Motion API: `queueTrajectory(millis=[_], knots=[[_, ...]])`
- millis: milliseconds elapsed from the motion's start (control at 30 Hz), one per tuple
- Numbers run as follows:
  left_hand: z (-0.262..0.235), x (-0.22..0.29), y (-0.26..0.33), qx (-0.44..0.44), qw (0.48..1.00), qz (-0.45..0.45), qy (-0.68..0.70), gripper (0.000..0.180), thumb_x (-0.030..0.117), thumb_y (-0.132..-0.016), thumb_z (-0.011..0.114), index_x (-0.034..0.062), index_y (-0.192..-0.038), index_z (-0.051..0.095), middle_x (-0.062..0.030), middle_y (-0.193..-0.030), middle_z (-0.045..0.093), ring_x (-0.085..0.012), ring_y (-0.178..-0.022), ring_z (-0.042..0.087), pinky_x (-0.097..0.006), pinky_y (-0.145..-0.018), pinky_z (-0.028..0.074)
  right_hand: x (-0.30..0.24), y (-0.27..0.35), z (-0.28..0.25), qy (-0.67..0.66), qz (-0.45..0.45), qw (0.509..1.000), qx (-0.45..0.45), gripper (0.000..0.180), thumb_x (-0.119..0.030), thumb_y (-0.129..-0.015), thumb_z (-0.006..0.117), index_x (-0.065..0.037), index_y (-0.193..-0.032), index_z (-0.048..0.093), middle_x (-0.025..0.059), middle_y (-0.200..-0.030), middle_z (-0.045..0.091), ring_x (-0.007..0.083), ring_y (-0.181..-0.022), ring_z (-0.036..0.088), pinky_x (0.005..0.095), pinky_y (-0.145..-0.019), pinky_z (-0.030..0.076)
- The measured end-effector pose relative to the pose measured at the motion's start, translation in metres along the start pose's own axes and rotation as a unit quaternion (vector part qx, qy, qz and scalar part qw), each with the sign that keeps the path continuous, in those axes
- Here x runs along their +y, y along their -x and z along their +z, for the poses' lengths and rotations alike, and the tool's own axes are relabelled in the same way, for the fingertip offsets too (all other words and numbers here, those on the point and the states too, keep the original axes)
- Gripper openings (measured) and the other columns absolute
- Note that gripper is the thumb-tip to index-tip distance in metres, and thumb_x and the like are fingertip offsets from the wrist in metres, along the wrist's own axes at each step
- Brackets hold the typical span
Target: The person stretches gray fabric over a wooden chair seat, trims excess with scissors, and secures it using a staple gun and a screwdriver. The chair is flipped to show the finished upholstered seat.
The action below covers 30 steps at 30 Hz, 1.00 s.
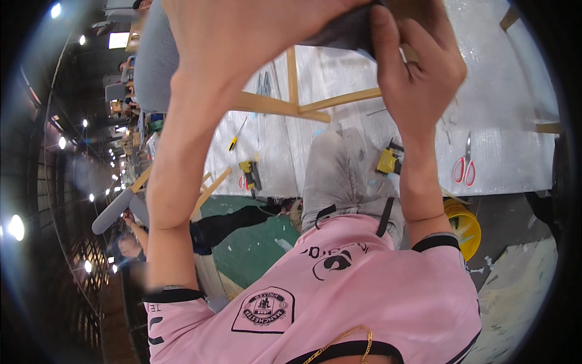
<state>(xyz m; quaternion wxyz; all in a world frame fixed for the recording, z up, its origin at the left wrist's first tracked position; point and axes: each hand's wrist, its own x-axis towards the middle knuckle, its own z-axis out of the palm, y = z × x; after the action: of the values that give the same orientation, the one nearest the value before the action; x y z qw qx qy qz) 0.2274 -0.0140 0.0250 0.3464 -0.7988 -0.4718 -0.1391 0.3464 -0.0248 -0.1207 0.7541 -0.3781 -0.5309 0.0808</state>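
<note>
Dark-grey fabric (347, 31), 1 o'clock | right hand (419, 70): thumb and fingers narrow, pinching its edge | left hand (267, 24): fingertips hidden, cannot tell grip | wooden frame (273, 105), 12 o'clock: bars look joined; fabric work apparently unfinished

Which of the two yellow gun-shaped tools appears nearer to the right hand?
The right tool, between the grey trousers and the right forearm, below the right hand; the left tool is on the trousers' other side.

Sheet-covered work surface (509, 164); on it: screwdriver (233, 143), yellow nail gun (250, 173), second yellow nail gun (388, 160), red-handled scissors (467, 160).
</note>
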Motion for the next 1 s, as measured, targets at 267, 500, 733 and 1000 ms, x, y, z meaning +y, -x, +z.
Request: queueTrajectory(millis=[267, 500, 733, 1000], knots=[[0.008, -0.030, -0.052, -0.039, 0.999, -0.027, 0.012, 0.089, 0.047, -0.066, 0.089, -0.0077, -0.127, 0.055, -0.0266, -0.113, 0.065, -0.0422, -0.112, 0.063, -0.049, -0.098, 0.050, 0.015, -0.045, 0.034, 0.041, -0.012, 0.999, 0.017, 0.018, -0.007, -0.082, 0.077, 0.005, -0.072, 0.068, 0.0418, -0.127, 0.060, 0.0429, -0.086, 0.073, 0.0411, -0.072, 0.057], [0.027, -0.049, -0.084, -0.004, 0.999, 0.005, 0.049, 0.079, 0.045, -0.069, 0.085, -0.0072, -0.120, 0.056, -0.0279, -0.109, 0.064, -0.0424, -0.107, 0.063, -0.048, -0.094, 0.051, 0.043, -0.059, 0.070, 0.081, -0.032, 0.995, 0.043, 0.020, -0.013, -0.091, 0.077, 0.000, -0.078, 0.069, 0.0332, -0.143, 0.056, 0.0398, -0.120, 0.065, 0.0402, -0.098, 0.050], [0.052, -0.069, -0.093, -0.007, 1.000, 0.024, -0.008, 0.097, 0.063, -0.065, 0.085, -0.0034, -0.131, 0.059, -0.0207, -0.118, 0.070, -0.0371, -0.107, 0.070, -0.046, -0.092, 0.055, 0.018, 0.008, 0.107, -0.392, 0.289, 0.864, 0.126, 0.050, -0.026, -0.096, 0.074, 0.000, -0.133, 0.053, 0.0217, -0.148, 0.048, 0.0291, -0.137, 0.049, 0.0433, -0.113, 0.039], [0.058, -0.072, -0.101, -0.028, 1.000, 0.009, 0.004, 0.096, 0.060, -0.066, 0.086, -0.0016, -0.134, 0.056, -0.0202, -0.117, 0.070, -0.0375, -0.106, 0.070, -0.045, -0.092, 0.055, 0.074, -0.055, 0.176, -0.623, 0.291, 0.712, 0.141, 0.065, -0.043, -0.099, 0.072, 0.001, -0.141, 0.051, 0.0102, -0.137, 0.057, 0.0163, -0.124, 0.055, 0.0320, -0.106, 0.043]])
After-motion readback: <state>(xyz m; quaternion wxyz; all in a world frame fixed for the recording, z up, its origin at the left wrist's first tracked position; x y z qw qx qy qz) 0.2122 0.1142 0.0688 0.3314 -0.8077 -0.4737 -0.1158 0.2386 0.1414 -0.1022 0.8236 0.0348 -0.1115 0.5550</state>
